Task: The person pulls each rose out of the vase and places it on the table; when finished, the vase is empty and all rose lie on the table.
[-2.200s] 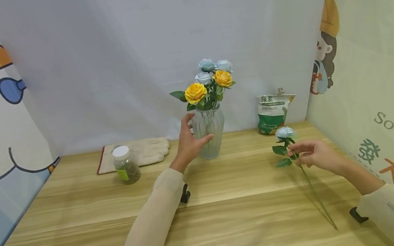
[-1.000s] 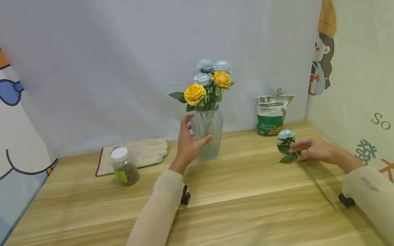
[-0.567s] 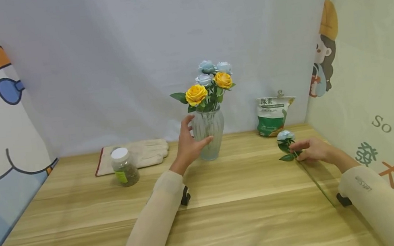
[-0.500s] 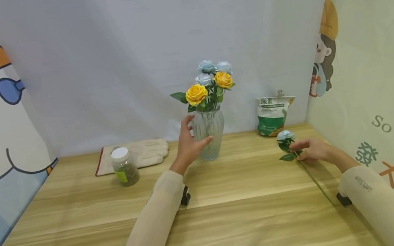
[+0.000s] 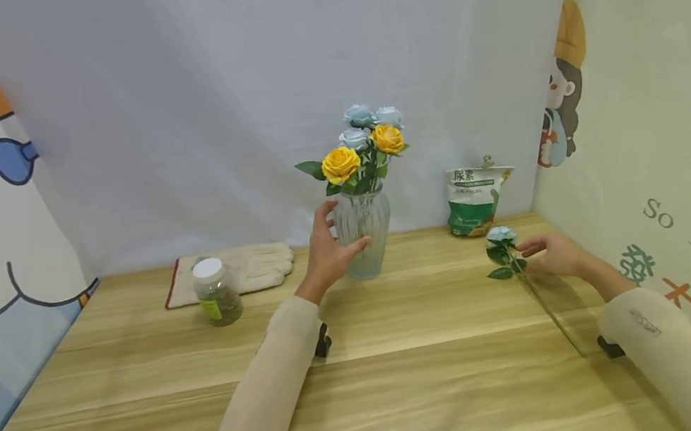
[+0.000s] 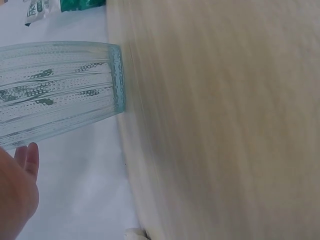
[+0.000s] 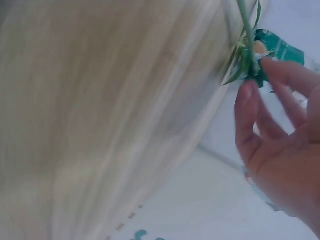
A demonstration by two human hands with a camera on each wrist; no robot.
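A ribbed clear glass vase (image 5: 374,221) stands upright at the back of the table, holding yellow roses (image 5: 341,165) and pale blue roses (image 5: 354,139). The left hand (image 5: 328,254) grips its left side, thumb across the front and fingers curled toward the back. In the left wrist view the vase (image 6: 55,92) fills the upper left. A single pale blue rose (image 5: 501,237) lies at the right, its long green stem pointing toward the person. Right beside that stem is the right hand (image 5: 553,256), thumb and fingers parted. The right wrist view shows the fingertips close to the leaves (image 7: 245,65).
A green-and-white bag (image 5: 475,201), clipped at the top, stands behind the loose rose. Left of the vase are a pale work glove (image 5: 261,264) and a white-capped jar (image 5: 219,297). Cloth backdrops border the wooden table (image 5: 404,394) at back and sides.
The right hand lowered the loose rose onto the table, then its fingers came off the stem and drew slightly right. The left hand has stayed on the vase.
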